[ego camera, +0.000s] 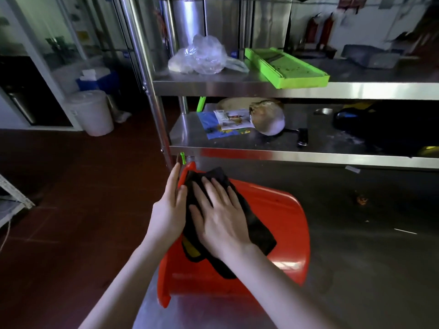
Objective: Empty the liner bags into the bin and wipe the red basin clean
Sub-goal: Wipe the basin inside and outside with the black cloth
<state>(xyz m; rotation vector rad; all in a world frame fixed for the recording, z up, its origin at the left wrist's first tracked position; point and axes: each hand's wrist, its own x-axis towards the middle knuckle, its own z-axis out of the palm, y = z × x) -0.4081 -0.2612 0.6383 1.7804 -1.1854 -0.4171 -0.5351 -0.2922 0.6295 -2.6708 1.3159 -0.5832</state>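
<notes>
Red basin, tipped on its side at the steel table's left edge under the shelf lip; left hand gripping its rim, right hand flat, pressing a dark cloth on it; bare tabletop to the right.

Basin is bright orangey red, cloth on it is black with a yellow patch. Far shelf has a lime green tray and a clear bag. White bucket far left, floor dark red-brown.
</notes>
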